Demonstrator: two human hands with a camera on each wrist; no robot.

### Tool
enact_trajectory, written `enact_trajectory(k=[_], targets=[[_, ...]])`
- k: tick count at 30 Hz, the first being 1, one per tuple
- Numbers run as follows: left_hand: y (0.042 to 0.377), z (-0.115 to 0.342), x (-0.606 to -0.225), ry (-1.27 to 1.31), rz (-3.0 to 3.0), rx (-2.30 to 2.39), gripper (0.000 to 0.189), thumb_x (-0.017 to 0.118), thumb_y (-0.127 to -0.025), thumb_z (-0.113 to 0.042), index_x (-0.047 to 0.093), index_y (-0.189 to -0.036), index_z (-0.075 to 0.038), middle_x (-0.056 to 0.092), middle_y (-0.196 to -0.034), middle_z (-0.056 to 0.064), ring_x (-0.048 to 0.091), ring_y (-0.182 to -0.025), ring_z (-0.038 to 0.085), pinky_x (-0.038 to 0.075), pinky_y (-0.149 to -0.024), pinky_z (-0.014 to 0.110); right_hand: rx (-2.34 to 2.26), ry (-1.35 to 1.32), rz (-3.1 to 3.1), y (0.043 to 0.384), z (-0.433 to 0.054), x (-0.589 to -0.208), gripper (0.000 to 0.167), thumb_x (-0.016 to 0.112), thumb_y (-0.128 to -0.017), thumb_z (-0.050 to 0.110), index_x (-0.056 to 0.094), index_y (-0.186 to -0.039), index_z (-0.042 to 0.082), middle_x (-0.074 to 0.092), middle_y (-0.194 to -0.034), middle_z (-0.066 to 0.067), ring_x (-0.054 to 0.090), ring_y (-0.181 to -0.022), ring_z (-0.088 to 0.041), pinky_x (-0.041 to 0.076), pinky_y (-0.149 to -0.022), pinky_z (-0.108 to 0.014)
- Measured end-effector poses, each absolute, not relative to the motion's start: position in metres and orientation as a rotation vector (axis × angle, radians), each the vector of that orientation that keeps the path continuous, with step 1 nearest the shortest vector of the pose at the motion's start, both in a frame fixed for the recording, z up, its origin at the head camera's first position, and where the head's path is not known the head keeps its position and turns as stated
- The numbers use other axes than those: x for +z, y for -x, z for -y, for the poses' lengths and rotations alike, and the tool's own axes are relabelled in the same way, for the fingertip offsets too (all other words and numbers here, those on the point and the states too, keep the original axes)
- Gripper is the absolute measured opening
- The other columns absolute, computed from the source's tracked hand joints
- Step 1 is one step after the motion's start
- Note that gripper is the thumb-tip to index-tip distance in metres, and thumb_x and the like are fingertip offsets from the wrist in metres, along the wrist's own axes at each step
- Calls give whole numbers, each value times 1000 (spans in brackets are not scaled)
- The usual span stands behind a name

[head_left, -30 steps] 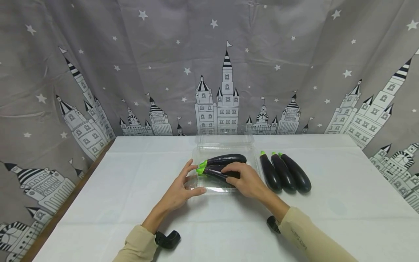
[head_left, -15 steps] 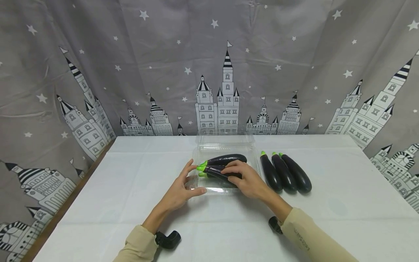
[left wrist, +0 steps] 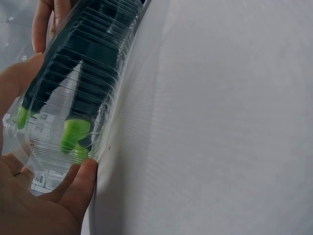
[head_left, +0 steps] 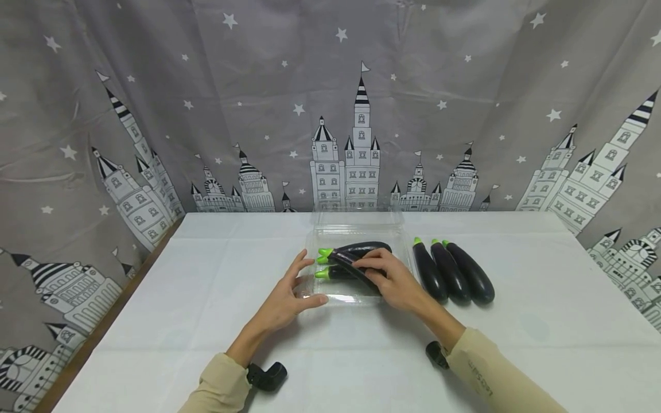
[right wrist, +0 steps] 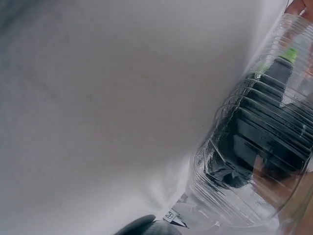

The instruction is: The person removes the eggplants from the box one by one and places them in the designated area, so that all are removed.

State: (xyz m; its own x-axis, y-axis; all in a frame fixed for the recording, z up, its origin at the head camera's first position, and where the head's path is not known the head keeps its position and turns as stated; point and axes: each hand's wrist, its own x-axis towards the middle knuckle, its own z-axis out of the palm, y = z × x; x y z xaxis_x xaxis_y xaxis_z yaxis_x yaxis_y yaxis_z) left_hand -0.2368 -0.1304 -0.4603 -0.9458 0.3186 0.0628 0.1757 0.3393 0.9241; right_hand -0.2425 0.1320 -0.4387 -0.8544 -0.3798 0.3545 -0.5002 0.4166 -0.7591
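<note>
A clear plastic container (head_left: 312, 238) stands mid-table with its hinged lid (head_left: 356, 217) folded back. Inside lie several glossy dark eggplants (head_left: 356, 248) with green stem ends pointing left. My right hand (head_left: 397, 282) reaches in and grips an eggplant (head_left: 347, 264) by its thick end; it lies slanted over the others, stem end farther back. My left hand (head_left: 283, 298) holds the container's near left corner, thumb by the front edge and fingers along the left side. In the left wrist view, the left thumb (left wrist: 24, 71) rests at the container's rim.
Three more eggplants (head_left: 451, 272) lie side by side on the white tablecloth (head_left: 217, 264) right of the container, stems toward the back. A grey curtain (head_left: 217, 74) with castles and stars hangs behind the table. Black devices, such as this wrist camera (head_left: 267, 376), sit on both wrists.
The gripped eggplant's stem end has swung back and slightly right, so the eggplant now slants across the others and uncovers a stem end near the front. The left hand keeps its place.
</note>
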Motion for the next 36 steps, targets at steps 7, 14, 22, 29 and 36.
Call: enact_trajectory(k=[7, 14, 22, 29, 36], targets=[[237, 131, -461, -456, -2474, 1664, 88, 81, -83, -23, 30, -154, -12, 9, -165, 1, 30, -140, 44, 40, -104, 52, 1488, -755, 2507, 241, -133, -437, 35, 46, -99, -5, 67, -126, 3, 52, -122, -14, 53, -109, -29, 44, -91, -46], [237, 130, -460, -453, -2471, 1674, 92, 81, -83, -20, 26, -155, -12, 11, -164, 2, 31, -140, 43, 42, -103, 51, 1505, -656, 2506, 243, -132, -436, 36, 45, -100, -3, 65, -129, 4, 51, -127, -16, 52, -110, -29, 42, -90, -44], [237, 130, -461, -454, -2453, 1693, 93, 80, -83, -16, 23, -156, -12, 13, -164, 5, 32, -140, 42, 43, -101, 50, 1573, -512, 2483, 243, -133, -434, 39, 45, -100, -2, 62, -133, 5, 53, -136, -16, 47, -128, -32, 37, -106, -51], [237, 130, -460, -452, -2453, 1697, 99, 82, -82, -19, 19, -158, -14, 21, -161, 9, 32, -140, 42, 42, -103, 50, 1644, -441, 2507, 243, -135, -433, 39, 42, -101, 2, 61, -135, 9, 52, -141, -14, 43, -134, -32, 31, -111, -50], [236, 130, -461, -453, -2442, 1705, 102, 82, -82, -20, 15, -159, -17, 25, -159, 9, 33, -140, 41, 41, -104, 51, 1701, -363, 2537, 242, -135, -432, 44, 54, -95, 8, 57, -140, 11, 48, -143, -14, 48, -127, -34, 39, -104, -51]])
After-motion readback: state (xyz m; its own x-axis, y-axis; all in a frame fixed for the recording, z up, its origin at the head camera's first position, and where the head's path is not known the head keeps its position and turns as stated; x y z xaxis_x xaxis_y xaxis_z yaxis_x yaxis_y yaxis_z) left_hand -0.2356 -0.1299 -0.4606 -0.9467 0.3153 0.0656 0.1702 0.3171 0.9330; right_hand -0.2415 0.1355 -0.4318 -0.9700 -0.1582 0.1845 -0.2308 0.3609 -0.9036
